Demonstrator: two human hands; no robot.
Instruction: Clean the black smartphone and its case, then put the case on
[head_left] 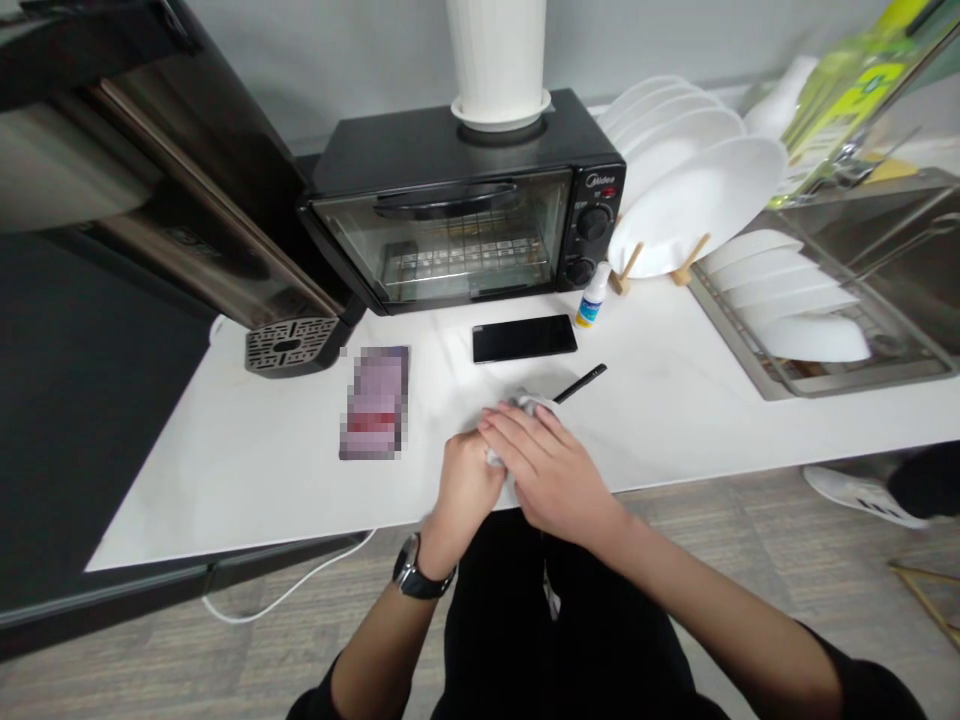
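Close to the counter's front edge, my left hand (pixel 466 478) is closed, its fingertips hidden under the other hand. My right hand (pixel 559 480) lies over it, fingers together and pressing a crumpled grey-white cloth (pixel 496 458) between the two hands. Only the cloth's edges show. Just beyond the right fingers a black pen (pixel 582 382) rests on the counter. A black phone (pixel 524 339) lies flat farther back, with a small white spray bottle (pixel 592 297) standing at its right end. On the left is a flat purple object (pixel 375 403), its surface pixelated.
A black toaster oven (pixel 457 235) with a white pot (pixel 499 60) on top stands at the back. A coffee machine (pixel 292 345) is left. To the right are upright plates (pixel 697 200) and a sink (pixel 757 370) holding dishes. Another person's shoe (pixel 862 493) shows on the floor.
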